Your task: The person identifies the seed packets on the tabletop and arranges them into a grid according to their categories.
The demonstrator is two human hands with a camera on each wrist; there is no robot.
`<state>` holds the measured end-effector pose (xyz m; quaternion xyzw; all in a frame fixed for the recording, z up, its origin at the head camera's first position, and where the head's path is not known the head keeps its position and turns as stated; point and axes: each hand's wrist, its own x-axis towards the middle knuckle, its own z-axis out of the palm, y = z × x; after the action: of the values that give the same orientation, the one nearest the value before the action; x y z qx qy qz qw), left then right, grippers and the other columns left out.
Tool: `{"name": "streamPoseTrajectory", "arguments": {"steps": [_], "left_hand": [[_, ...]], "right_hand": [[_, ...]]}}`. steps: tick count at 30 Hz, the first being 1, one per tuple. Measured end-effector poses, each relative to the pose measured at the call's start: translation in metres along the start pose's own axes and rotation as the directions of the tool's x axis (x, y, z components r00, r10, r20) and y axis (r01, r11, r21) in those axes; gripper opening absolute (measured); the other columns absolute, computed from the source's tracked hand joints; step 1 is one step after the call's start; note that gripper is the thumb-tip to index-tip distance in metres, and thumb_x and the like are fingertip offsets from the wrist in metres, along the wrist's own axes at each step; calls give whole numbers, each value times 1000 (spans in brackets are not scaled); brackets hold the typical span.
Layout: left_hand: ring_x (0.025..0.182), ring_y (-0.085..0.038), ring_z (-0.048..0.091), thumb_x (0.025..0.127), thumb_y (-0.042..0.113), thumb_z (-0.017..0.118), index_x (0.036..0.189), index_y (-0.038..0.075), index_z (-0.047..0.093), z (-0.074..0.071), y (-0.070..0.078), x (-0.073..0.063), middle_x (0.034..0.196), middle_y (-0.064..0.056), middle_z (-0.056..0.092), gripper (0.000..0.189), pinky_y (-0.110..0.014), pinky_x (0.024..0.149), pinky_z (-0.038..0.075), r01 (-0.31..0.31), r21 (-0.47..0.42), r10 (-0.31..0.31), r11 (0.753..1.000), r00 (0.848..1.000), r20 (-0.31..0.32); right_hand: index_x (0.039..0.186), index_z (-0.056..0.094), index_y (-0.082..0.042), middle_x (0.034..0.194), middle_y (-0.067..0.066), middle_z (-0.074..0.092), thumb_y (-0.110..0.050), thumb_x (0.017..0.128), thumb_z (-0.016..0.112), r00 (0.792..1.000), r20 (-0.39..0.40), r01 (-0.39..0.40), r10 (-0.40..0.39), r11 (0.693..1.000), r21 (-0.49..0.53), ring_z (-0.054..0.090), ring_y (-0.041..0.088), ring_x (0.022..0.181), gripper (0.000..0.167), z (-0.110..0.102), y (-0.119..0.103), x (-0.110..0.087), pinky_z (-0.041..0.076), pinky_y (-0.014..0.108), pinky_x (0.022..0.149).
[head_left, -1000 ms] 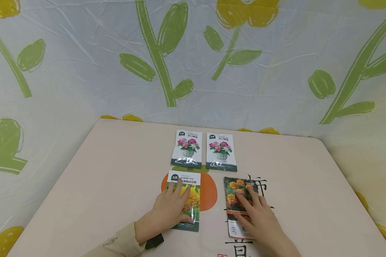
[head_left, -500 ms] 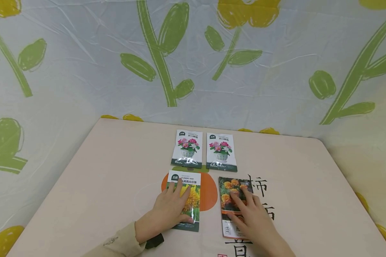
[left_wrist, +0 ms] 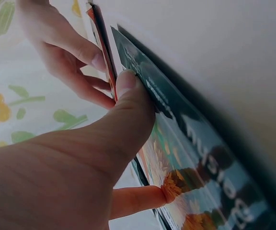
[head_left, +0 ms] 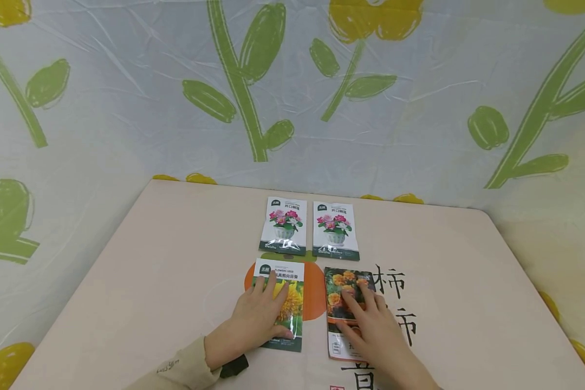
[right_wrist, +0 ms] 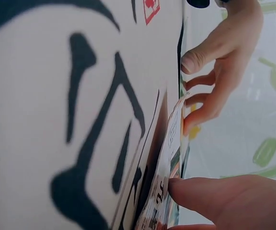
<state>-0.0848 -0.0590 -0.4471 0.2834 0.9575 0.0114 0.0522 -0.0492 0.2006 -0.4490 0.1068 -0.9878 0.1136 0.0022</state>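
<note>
A sunflower seed packet (head_left: 292, 303) lies flat on the table, white at the top and dark green at the bottom. My left hand (head_left: 255, 314) rests on it with fingers spread. To its right lies a seed packet with orange marigolds (head_left: 338, 303), and my right hand (head_left: 375, 325) presses on its face with outstretched fingers. A narrow gap separates the two packets. In the left wrist view, the left thumb (left_wrist: 135, 103) touches the sunflower packet's green lower end. The right wrist view has the right thumb (right_wrist: 200, 194) on the marigold packet (right_wrist: 169, 158), whose near edge lifts slightly.
Two matching white seed packets with potted pink flowers, one on the left (head_left: 284, 226) and one on the right (head_left: 335, 232), lie side by side farther back. The pale pink table (head_left: 166, 260) bears a printed orange persimmon and black characters. Flower-patterned cloth (head_left: 151, 108) hangs behind.
My right hand has slid the marigold packet leftward, closer to the sunflower packet, uncovering more of the printed characters. The left hand and the two back packets have stayed in place.
</note>
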Motion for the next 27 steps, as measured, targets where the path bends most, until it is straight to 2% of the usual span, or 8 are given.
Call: {"name": "streamPoseTrajectory", "arguments": {"steps": [4,18,21,27], "left_hand": [[123,-38,48,73,75,66,145,14,51,0,0,0,148,-23,43,96,-37,85,55,-1,12,1,1000,1000,-6],[121,-38,49,72,75,66,144,13,53,2,-1,0,147,-23,44,96,-37,83,56,-12,21,13,1000,999,-30],[121,-38,50,72,75,66,144,13,53,2,-1,0,147,-23,44,96,-37,84,56,-13,22,14,1000,999,-34],[121,-38,50,72,75,67,144,13,53,1,-1,0,147,-24,44,96,-39,85,56,-14,12,15,1000,999,-34]], "right_hand": [[140,57,-13,152,25,37,-45,88,72,1000,-10,-1,1,1000,-4,43,45,127,62,1,-3,1,45,66,93],[143,55,-16,154,24,33,-45,90,70,999,29,-38,38,999,-10,40,46,131,63,2,-12,2,43,67,96],[142,56,-15,154,24,34,-46,89,71,1000,14,-27,27,1000,-2,41,45,129,63,3,-11,2,44,66,95],[140,58,-16,148,23,41,-48,87,73,997,-59,45,-45,999,2,46,41,120,64,4,-3,4,48,61,91]]}}
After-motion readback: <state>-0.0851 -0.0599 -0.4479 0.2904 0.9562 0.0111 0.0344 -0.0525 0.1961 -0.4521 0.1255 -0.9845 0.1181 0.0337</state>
